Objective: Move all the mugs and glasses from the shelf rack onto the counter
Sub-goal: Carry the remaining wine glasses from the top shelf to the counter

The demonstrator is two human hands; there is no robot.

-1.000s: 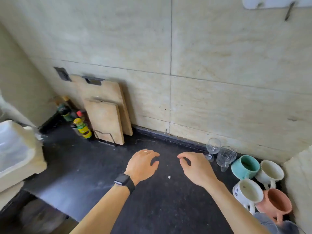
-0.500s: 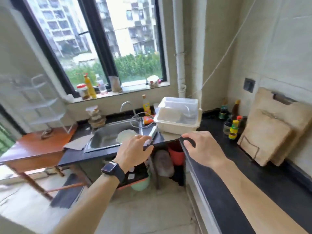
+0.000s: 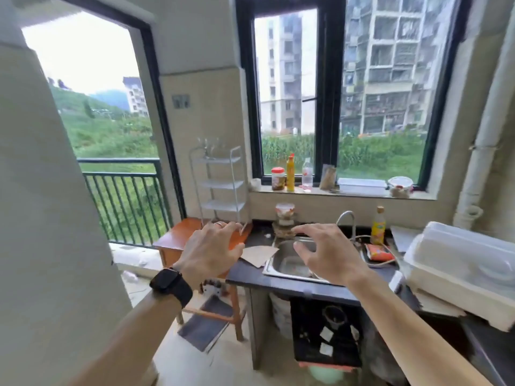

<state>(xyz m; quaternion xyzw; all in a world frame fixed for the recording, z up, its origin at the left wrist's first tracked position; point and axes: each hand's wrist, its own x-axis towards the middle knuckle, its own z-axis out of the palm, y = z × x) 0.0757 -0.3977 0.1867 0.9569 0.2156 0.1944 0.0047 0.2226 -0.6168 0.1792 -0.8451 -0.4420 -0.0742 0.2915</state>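
A white wire shelf rack (image 3: 221,182) stands on a small orange-brown wooden table (image 3: 178,236), left of the sink, by the wall between the balcony door and the window. A few faint clear glasses (image 3: 208,143) show on its top tier; the lower tiers look bare. My left hand (image 3: 213,250), with a black watch on the wrist, hangs spread in front of the table and below the rack. My right hand (image 3: 328,253) hangs spread in front of the sink. Both hold nothing. The dark counter (image 3: 250,274) runs rightward from the table.
A steel sink (image 3: 289,263) with a tap sits in the counter. A white lidded dish tub (image 3: 459,268) stands at the right. Bottles and jars line the window sill (image 3: 334,195). A pale wall or pillar (image 3: 41,218) fills the left. The balcony railing (image 3: 125,196) lies beyond.
My view has swung left, from the mugs and glasses on the counter by the tiled wall, past the sink, to face the rack. Both hands stay empty and have spread wider.
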